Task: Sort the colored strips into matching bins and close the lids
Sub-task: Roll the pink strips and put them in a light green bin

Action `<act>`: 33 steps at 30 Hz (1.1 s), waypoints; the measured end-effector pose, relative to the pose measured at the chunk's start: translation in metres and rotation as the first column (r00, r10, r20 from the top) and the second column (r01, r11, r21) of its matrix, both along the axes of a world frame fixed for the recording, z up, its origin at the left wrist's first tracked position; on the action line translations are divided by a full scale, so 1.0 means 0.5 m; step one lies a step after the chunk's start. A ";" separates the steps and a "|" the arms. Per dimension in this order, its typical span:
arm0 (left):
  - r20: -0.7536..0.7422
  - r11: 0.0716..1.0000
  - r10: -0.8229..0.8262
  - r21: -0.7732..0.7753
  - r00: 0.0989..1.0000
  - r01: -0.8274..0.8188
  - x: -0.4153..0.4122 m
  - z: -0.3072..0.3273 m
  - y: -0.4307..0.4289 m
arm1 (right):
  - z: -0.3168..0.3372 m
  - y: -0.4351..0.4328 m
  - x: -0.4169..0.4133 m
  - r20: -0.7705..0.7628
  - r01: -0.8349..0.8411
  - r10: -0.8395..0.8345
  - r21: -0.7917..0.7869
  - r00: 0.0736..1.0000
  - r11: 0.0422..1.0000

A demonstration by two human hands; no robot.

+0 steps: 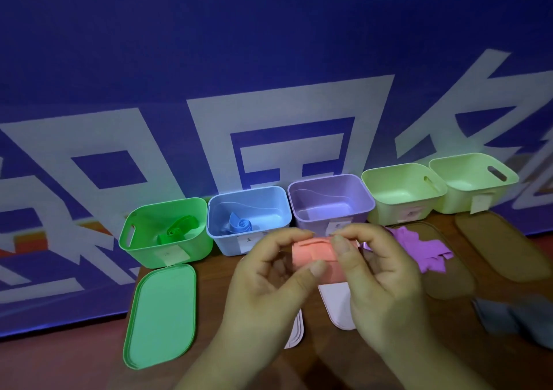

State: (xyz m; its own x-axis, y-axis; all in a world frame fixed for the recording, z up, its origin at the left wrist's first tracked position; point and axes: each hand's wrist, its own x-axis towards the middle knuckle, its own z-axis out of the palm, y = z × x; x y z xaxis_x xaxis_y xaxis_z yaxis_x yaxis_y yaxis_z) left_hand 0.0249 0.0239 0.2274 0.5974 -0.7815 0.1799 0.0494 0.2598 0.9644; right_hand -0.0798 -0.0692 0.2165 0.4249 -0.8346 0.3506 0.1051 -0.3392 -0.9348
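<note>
**Pink strip in both hands; no lid closed**

We record the scene from left to right. The green bin [164,234] stands open with a coiled green strip [176,228] inside; its green lid [160,315] lies flat on the desk [89,365] in front of it. Next, the blue bin [248,219] holds a rolled blue strip [239,225], also uncovered.

At centre, the left hand [269,282] and right hand [380,288] meet over the desk, each pinching the pink strip [314,255] between thumb and forefinger, the other fingers loosely curled. The strip looks partly rolled or folded, its long axis running across from hand to hand. Both hands are palm-inward, thumbs toward us, and neither is free.

Directly behind the hands, the purple bin [329,201] appears empty. To its right sit two pale green bins [401,192], labelled, the labels too small to read; we cannot tell which one takes pink. A heap of purple strips [419,249] lies on the desk just right of the right hand, resting on a brown lid [449,279].

Our judgement: the pink strip's bin most likely lies to the right and beyond the hands, so the right hand is the nearer one for the drop. Two colours are binned; purple and pink remain, and all lids.
</note>
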 end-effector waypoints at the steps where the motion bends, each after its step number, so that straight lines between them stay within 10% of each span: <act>1: 0.033 1.000 -0.009 0.002 0.999 0.009 0.001 -0.006 0.002 | -0.004 0.006 -0.003 0.005 0.016 -0.017 0.050 1.000 0.999; 8: 0.249 0.996 -0.062 0.082 0.966 0.043 0.001 -0.045 -0.008 | -0.033 0.023 -0.039 -0.073 0.097 -0.086 0.166 0.994 0.981; 16: 0.017 0.988 -0.114 0.105 0.993 0.111 -0.053 -0.055 -0.104 | -0.053 -0.073 -0.128 -0.001 -0.055 0.056 0.199 0.998 0.978; 33: 0.185 0.933 -0.195 0.339 0.963 0.123 -0.173 -0.097 -0.567 | -0.173 -0.557 -0.280 -0.116 -0.127 0.180 0.366 0.977 0.922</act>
